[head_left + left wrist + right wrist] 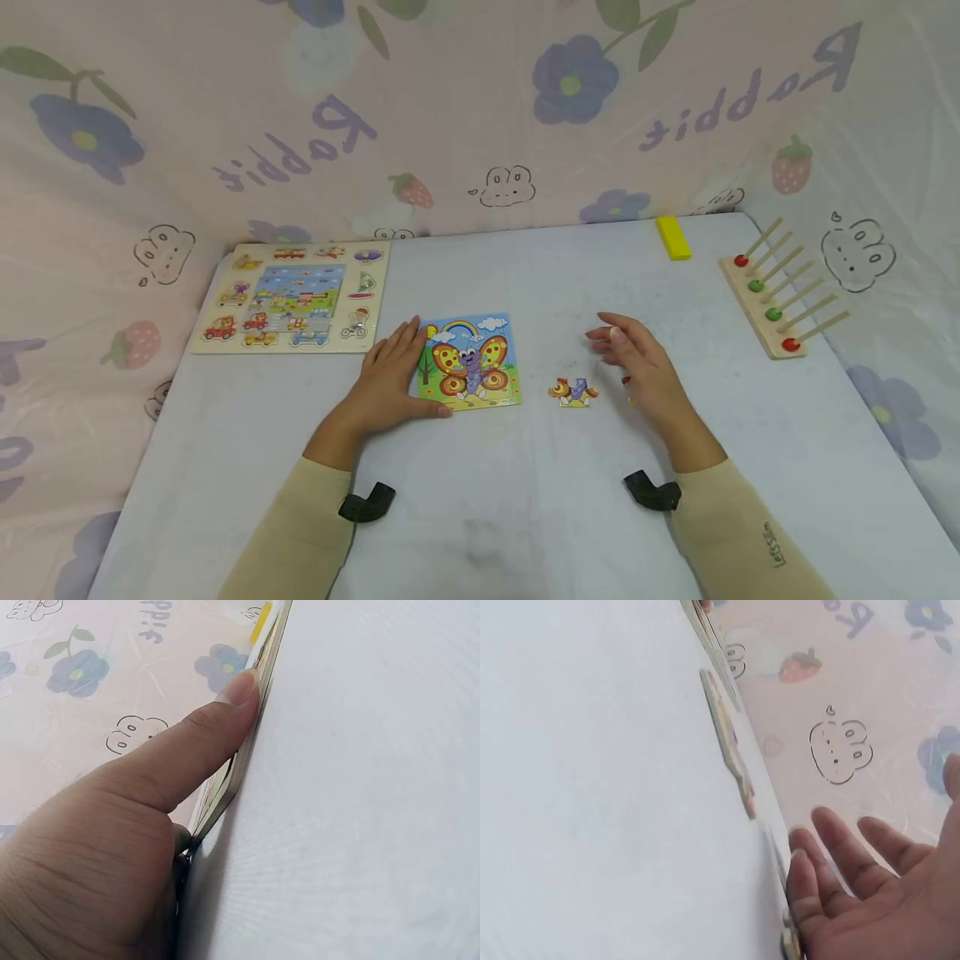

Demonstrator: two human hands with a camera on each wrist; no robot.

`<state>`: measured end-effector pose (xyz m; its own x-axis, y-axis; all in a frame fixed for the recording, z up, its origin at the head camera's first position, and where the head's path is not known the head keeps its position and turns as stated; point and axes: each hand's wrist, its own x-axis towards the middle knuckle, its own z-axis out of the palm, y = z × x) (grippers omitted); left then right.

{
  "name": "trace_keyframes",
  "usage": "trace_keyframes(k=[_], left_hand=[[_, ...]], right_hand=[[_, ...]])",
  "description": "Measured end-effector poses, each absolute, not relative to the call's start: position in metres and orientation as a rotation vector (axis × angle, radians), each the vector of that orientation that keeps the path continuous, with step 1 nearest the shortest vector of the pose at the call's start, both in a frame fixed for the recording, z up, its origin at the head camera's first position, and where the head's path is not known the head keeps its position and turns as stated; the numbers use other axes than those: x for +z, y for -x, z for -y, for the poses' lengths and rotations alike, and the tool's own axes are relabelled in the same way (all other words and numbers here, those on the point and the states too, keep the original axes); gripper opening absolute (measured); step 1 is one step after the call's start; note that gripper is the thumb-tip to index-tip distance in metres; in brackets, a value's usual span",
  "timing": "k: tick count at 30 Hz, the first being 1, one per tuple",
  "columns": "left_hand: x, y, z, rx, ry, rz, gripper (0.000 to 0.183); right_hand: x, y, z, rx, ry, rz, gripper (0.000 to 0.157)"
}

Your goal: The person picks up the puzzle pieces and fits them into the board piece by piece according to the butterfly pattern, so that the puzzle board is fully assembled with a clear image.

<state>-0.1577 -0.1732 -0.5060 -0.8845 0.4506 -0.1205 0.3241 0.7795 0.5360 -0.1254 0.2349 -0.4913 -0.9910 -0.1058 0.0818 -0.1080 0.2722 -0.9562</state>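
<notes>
A square butterfly puzzle board lies on the table, face up. My left hand rests at its left side, fingers fairly straight along the left edge. The left thumb lies against the board's near edge. To the right of the board is a loose purple and orange puzzle piece, seen edge-on as a thin puzzle piece in the right wrist view. My right hand hovers with loosely bent fingers and nothing between them. A second small piece shows beside this hand, mostly hidden by it.
A wooden vehicle puzzle board lies at the back left. At the right stands a wooden peg rack with red and green beads. A yellow block sits near the table's back edge. Patterned cloth hangs behind.
</notes>
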Motion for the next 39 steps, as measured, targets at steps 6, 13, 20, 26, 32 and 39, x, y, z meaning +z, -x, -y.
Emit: trace_keyframes(k=[6, 13, 20, 26, 32, 39], left_hand=[[-0.507, 0.158, 0.174, 0.757, -0.604, -2.732, 0.139], [-0.507, 0.158, 0.175, 0.757, -0.594, -2.732, 0.139], [-0.509, 0.158, 0.175, 0.771, -0.603, -2.732, 0.139], [-0.508, 0.158, 0.174, 0.77, -0.603, -2.735, 0.139], [-0.508, 0.158, 0.174, 0.756, -0.603, -2.738, 0.139], [-0.508, 0.158, 0.174, 0.749, -0.605, -2.736, 0.14]], right_hand=[[-0.499, 0.129, -0.238, 1.766, -0.341, 2.708, 0.054], [-0.502, 0.126, -0.232, 1.334, -0.641, 2.98, 0.053], [-0.499, 0.121, -0.225, 1.307, -0.655, 2.955, 0.03], [-0.496, 0.117, -0.216, 1.457, -0.575, 2.91, 0.03], [-0.498, 0.113, -0.197, 1.578, -0.454, 2.803, 0.029], [-0.504, 0.109, -0.169, 1.779, -0.414, 2.675, 0.024]])
